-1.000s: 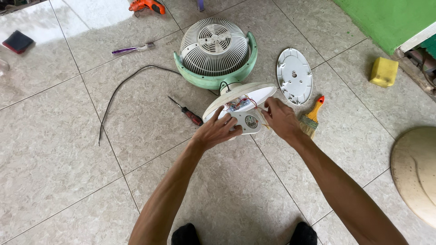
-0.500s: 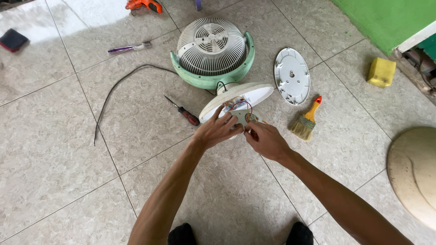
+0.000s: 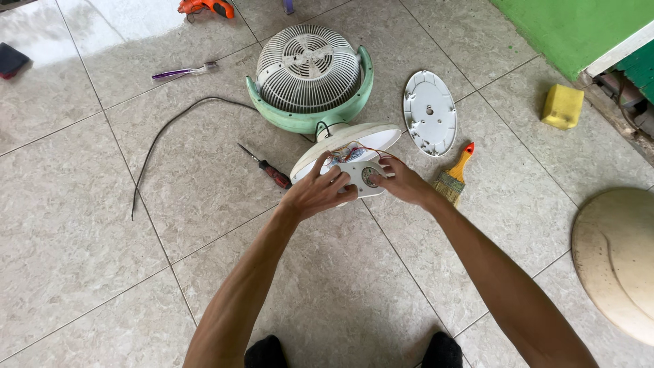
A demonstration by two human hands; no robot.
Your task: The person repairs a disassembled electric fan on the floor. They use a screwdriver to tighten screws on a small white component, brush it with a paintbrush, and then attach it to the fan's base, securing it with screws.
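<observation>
Red-handled screwdriver (image 3: 267,169) lay on tile, left of hands. Left hand (image 3: 315,194) gripped white switch panel (image 3: 361,176) at open fan base (image 3: 346,146), fingers curled over it. Right hand (image 3: 403,182) pinched panel's right edge. Paintbrush (image 3: 454,175) rested just right.

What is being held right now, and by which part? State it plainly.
Both hands, left and right, hold the small white plastic control panel by its side edges, above the fan's open white oval base, coloured wires attached.

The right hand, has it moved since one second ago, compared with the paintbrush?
Yes. The right hand moved left, away from the paintbrush, and now grips the white switch panel.
</observation>
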